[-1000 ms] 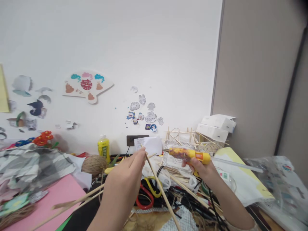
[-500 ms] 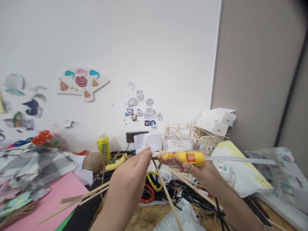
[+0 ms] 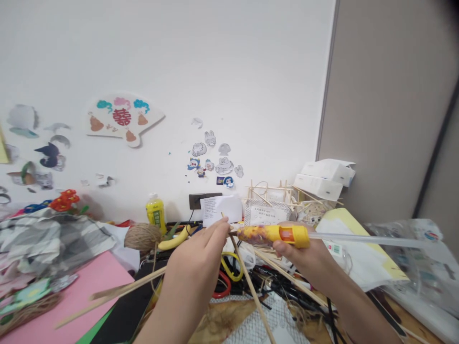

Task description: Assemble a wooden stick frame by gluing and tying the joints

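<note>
My right hand [image 3: 297, 248] is closed around a yellow hot glue gun [image 3: 272, 235], stained purple toward its nozzle. A long clear glue stick [image 3: 362, 237] sticks out of its back end to the right. The nozzle points left, at the fingertips of my left hand [image 3: 201, 253]. Those fingers are pinched on thin wooden sticks; one wooden stick [image 3: 251, 286] slants down to the bottom edge, and others [image 3: 136, 285] stretch out to the left behind the hand. Where nozzle and sticks meet is partly hidden by my fingers, so contact cannot be made out.
Scissors with red and yellow handles [image 3: 234, 267] lie below the hands among black pens. Left are a twine ball [image 3: 142, 237], a yellow-labelled bottle [image 3: 155, 213], pink paper [image 3: 93, 282] and checked cloth [image 3: 53, 234]. White boxes [image 3: 319, 186] and a stick frame [image 3: 267, 193] stand behind.
The view has shifted slightly. The sticks to the left of my left hand now lie closer together. Both hands keep their grips, with the glue gun still by my left fingertips.
</note>
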Tool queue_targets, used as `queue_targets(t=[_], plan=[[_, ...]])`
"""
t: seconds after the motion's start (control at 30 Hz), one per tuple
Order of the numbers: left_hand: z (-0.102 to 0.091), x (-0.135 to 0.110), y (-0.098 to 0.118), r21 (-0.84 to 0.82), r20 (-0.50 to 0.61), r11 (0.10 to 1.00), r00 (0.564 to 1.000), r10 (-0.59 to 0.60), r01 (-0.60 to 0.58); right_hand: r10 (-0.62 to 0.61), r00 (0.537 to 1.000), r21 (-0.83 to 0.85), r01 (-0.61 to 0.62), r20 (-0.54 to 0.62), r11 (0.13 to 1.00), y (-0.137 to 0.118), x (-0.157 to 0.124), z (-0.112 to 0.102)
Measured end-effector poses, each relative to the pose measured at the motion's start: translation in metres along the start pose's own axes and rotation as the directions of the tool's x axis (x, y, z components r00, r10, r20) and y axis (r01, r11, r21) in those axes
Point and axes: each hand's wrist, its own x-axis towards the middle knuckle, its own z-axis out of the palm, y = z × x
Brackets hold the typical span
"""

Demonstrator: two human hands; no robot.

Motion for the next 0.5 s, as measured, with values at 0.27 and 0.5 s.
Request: queue_targets(t=[0.27, 0.5], plan=[[0.0002, 0.0003, 0.0016, -0.012, 0.008, 1.000, 1.000, 0.003, -0.003, -0.045, 0.998, -0.082, 0.042, -0.044, 0.996, 0.0000, -0.0005, -0.0005], [-0.0015, 0.0000, 0.0020, 0.003, 0.045, 1.000, 0.999, -0.007, 0.007, -0.002, 1.000, -0.032, 0.002, 0.012, 0.999, -0.0012, -0.0006, -0.0001]])
